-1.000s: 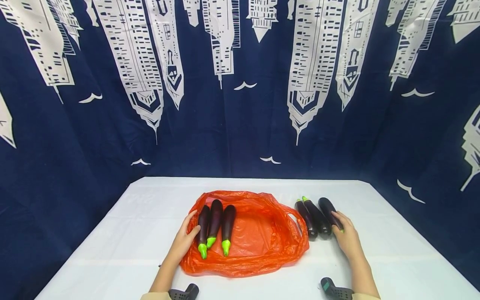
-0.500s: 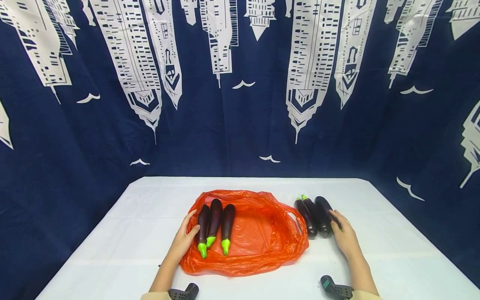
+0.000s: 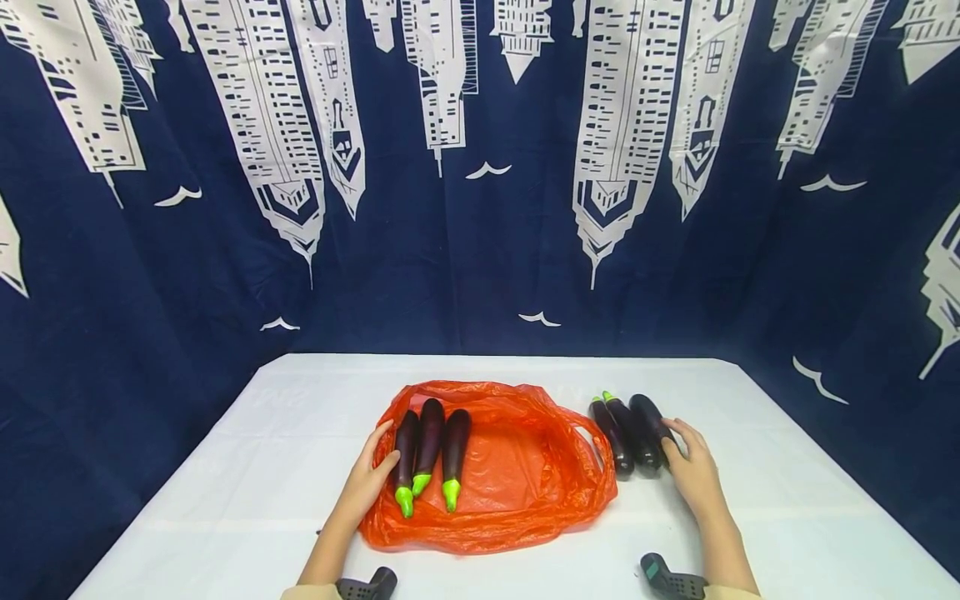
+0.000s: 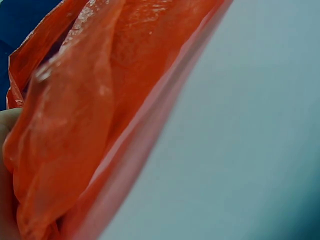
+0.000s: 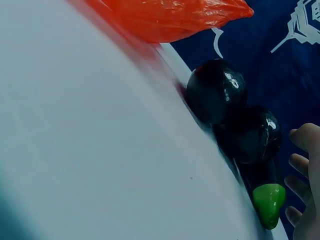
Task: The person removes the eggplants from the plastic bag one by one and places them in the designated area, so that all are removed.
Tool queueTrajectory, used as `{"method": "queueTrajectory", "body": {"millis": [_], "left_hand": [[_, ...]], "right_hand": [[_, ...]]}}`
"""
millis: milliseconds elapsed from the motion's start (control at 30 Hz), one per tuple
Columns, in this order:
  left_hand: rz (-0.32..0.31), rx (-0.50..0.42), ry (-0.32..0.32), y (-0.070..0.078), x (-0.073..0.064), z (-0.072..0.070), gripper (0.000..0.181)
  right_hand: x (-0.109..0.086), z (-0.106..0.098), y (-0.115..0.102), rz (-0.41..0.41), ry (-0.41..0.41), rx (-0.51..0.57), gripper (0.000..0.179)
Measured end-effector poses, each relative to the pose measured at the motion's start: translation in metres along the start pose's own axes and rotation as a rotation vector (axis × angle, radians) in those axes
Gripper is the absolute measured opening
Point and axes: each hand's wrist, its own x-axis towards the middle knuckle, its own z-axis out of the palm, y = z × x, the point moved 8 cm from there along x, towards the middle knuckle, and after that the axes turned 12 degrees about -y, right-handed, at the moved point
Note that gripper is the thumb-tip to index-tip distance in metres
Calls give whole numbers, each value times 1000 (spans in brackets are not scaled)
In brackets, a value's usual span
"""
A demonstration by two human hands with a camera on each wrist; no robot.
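Observation:
A wide-mouthed orange plastic bag (image 3: 517, 467) lies on the table, with three dark purple eggplants (image 3: 454, 450) inside at its left, green stems toward me. My left hand (image 3: 367, 479) holds the bag's left rim, thumb on the inner side; in the left wrist view the bag (image 4: 75, 130) covers most of that hand. Right of the bag lie three more eggplants side by side. My right hand (image 3: 693, 471) is beside the rightmost eggplant (image 3: 649, 417). In the right wrist view its fingers (image 5: 299, 189) stand loosely bent, apart from that eggplant's green stem (image 5: 270, 202).
A white cloth covers the table (image 3: 247, 467). Behind it hangs a dark blue curtain (image 3: 450, 250) printed with white buildings. Dark straps with devices (image 3: 671, 577) sit on both wrists. The right-hand eggplants lie close to the bag's right rim.
The rightmost eggplant has shifted slightly left, against its neighbour. My right hand's fingers have loosened from it. My left hand and the bag have stayed put.

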Motion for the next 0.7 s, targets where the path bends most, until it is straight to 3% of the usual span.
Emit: {"method": "queueTrajectory", "body": {"millis": [300, 700], "left_hand": [[-3, 1, -2, 1, 0, 0, 56], [2, 3, -3, 1, -1, 0, 56]], "right_hand": [[-2, -6, -15, -38, 64, -45, 43], [-3, -1, -45, -120, -3, 21, 46]]}}
